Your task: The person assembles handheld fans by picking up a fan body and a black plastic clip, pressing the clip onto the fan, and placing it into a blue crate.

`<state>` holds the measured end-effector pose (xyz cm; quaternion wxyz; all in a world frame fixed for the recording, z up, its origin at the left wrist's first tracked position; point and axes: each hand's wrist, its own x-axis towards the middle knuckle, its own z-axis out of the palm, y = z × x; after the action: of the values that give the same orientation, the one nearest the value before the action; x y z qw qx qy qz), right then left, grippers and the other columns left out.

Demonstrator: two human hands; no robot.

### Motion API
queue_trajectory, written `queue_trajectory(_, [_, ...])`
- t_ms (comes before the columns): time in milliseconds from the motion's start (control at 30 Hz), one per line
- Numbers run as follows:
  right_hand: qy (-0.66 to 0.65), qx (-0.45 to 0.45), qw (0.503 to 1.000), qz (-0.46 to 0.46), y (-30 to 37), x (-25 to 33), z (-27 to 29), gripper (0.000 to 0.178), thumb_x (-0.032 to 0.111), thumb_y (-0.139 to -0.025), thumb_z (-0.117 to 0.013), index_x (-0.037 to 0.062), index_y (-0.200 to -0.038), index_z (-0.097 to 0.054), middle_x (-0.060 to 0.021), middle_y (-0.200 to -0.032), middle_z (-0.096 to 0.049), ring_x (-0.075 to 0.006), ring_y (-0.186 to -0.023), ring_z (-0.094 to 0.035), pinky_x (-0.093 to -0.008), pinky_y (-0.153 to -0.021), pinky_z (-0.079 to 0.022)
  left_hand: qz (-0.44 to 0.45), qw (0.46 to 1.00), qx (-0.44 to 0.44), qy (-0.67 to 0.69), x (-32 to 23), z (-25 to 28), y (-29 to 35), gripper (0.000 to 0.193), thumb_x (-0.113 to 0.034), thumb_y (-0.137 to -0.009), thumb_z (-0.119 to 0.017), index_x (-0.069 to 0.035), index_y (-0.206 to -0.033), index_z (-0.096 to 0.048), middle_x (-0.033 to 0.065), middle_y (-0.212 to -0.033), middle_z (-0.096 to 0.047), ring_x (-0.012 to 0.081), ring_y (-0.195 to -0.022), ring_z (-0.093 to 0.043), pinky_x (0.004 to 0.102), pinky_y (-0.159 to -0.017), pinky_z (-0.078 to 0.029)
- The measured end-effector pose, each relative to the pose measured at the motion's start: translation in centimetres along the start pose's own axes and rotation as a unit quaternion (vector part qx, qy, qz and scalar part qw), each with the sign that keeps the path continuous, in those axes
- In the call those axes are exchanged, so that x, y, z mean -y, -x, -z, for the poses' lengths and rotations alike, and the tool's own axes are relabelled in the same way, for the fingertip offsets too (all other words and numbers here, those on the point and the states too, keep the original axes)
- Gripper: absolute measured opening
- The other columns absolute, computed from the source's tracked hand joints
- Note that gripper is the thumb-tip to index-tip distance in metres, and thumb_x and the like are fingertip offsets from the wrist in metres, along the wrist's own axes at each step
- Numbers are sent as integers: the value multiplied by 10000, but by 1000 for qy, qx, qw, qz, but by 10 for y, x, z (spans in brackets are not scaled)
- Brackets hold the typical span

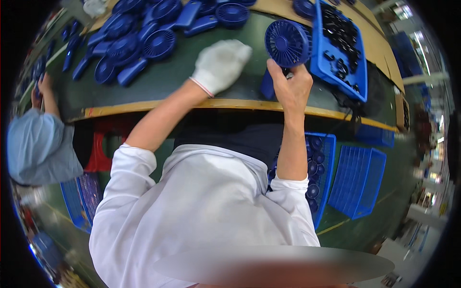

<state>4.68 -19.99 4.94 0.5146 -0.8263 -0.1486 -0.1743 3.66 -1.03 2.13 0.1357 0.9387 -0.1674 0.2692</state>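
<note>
The right grip point(293, 89), which is bare, pinches a dark blue handheld fan point(285, 43) just below its round grille, between the thumb and the other fingers. This fan is raised just to the left of the blue plastic tray point(315, 50), with its grille facing upward. The left grip point(221, 65), in a white knitted glove, is farther left of the tray, above the green tabletop point(177, 84); its fingers look curved, but I cannot tell if they are spread or pressed together.

In the tray itself lie many small black parts point(340, 33). Another blue fan point(303, 8) lies close to the tray, at its far left corner. A heap of blue handheld fans point(160, 43) is well to the left of the tray. Nearer to the person than the tray, and lower, stand a blue crate point(330, 163) with round parts and a blue basket point(357, 182). Far left of the tray, a co-worker point(41, 146) in light blue holds a blue object.
</note>
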Motion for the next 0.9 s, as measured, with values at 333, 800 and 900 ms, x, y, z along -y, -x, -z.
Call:
queue_trajectory(333, [520, 21, 853, 33, -37, -42, 41, 379, 408, -788, -739, 29, -779, -721, -121, -877, -650, -309, -762, -683, -400, -627, -556, 21, 949, 74, -305, 77, -6, -65, 420, -491, -817, -646, -77, -849, -714, 85, -910, -645, 253, -937, -604, 387, -779, -472])
queue_trajectory(800, [507, 95, 857, 11, -131, -108, 114, 281, 289, -801, -731, 95, -1004, -730, -184, -1026, -690, -344, -981, -657, -437, -827, -525, 133, 960, 239, 57, 46, 9, -41, 655, -436, -673, -786, 17, -1103, -591, 240, -1008, -659, 377, -939, -646, 412, -846, -511])
queue_trajectory(900, [518, 193, 833, 10, -152, -141, 116, 261, 227, -784, -727, 108, -1016, -719, -176, -1002, -694, -348, -968, -661, -443, -823, -531, -32, 984, 173, -19, 43, 12, -27, 553, -456, -676, -790, -34, -989, -619, 133, -961, -634, 319, -925, -633, 401, -767, -527])
